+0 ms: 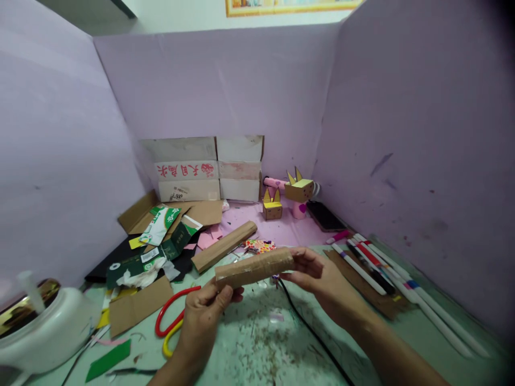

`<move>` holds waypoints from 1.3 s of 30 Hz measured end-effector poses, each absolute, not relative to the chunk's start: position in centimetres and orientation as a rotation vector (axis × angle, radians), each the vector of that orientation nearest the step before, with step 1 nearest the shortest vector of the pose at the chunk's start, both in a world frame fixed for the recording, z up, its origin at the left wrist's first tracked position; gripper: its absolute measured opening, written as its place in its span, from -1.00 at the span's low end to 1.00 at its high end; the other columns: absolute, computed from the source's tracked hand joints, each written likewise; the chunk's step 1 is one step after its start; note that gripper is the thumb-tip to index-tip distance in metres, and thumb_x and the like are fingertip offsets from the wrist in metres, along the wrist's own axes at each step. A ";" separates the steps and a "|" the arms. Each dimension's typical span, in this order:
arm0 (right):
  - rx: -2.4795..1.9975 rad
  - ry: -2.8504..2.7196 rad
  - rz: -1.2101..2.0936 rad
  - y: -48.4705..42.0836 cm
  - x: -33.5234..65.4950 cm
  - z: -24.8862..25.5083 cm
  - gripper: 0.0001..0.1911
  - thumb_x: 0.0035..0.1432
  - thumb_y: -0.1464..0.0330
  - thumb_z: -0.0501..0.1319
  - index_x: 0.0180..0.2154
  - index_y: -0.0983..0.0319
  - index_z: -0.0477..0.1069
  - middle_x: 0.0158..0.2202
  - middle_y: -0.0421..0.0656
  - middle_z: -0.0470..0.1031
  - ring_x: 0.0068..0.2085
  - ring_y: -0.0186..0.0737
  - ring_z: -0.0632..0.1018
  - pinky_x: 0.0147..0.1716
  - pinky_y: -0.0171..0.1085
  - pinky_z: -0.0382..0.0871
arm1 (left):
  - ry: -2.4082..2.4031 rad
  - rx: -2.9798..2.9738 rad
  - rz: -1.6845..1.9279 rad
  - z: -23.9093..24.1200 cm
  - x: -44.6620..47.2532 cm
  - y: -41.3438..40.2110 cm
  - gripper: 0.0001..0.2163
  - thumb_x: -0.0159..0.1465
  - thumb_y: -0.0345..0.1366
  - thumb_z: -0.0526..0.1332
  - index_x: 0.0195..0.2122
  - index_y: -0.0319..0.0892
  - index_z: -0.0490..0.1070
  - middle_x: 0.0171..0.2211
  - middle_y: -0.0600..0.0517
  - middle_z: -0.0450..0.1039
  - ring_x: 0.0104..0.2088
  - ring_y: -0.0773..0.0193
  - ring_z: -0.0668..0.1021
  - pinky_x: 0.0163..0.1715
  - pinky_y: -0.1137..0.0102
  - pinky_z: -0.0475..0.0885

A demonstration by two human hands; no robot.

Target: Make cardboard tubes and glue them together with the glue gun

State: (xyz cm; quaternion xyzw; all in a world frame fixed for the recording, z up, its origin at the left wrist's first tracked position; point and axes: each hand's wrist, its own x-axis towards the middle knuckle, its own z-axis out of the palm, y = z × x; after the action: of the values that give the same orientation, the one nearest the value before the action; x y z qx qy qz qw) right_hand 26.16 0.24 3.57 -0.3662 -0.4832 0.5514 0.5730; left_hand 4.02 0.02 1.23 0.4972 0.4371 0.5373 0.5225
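I hold a long folded brown cardboard piece (254,268) level above the green work surface (261,343), one hand at each end. My left hand (203,313) grips its left end with thumb on top and fingers curled under. At the right end, my right hand (317,279) pinches the cardboard between fingers and thumb. A similar cardboard bar (223,246) lies just behind, on the surface.
Red and yellow scissors (173,321) lie left of my left hand, and a black cable (309,332) runs under the hands. Several markers (374,268) lie at right, cardboard scraps and green cartons (161,246) at left, paper box figures (300,190) at the back. Purple walls enclose the space.
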 end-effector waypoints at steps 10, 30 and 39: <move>-0.849 -1.500 0.949 -0.4 26.3 4.2 -0.70 -0.09 0.16 0.35 -0.59 0.25 0.41 -0.44 -0.16 0.41 -0.33 -0.17 0.43 -0.30 -0.23 0.30 | 1.170 1.088 1.445 1.4 2.5 0.6 -0.69 0.08 -0.03 0.28 -0.39 -0.21 0.43 -0.34 -0.02 0.50 -0.37 0.23 0.52 -0.48 0.46 0.42; -0.647 -2.117 0.953 -0.8 26.4 7.2 -0.77 -0.03 0.16 0.33 -0.46 0.20 0.46 -0.35 -0.14 0.51 -0.29 -0.19 0.51 -0.26 -0.23 0.36 | 0.538 2.270 0.729 8.3 5.1 -0.7 -0.87 0.29 -0.47 -0.02 -0.28 -0.13 0.26 -0.20 -0.02 0.28 -0.15 0.24 0.39 -0.13 0.35 0.33; -0.625 -2.039 0.909 -1.6 26.5 8.2 -0.96 0.07 0.41 0.27 -0.41 0.20 0.42 -0.25 -0.14 0.51 -0.20 -0.19 0.52 -0.16 -0.23 0.35 | 0.673 2.518 0.713 10.0 5.1 -2.1 -0.82 0.18 -0.57 0.00 -0.33 -0.12 0.16 -0.22 0.00 0.23 -0.23 0.25 0.38 -0.30 0.41 0.33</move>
State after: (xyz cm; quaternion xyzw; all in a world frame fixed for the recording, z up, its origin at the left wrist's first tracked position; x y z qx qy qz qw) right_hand 26.51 -1.63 8.18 -0.2469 -0.8060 0.3593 0.4002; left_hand 5.06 -2.08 9.99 0.9095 0.2431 0.2574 0.2178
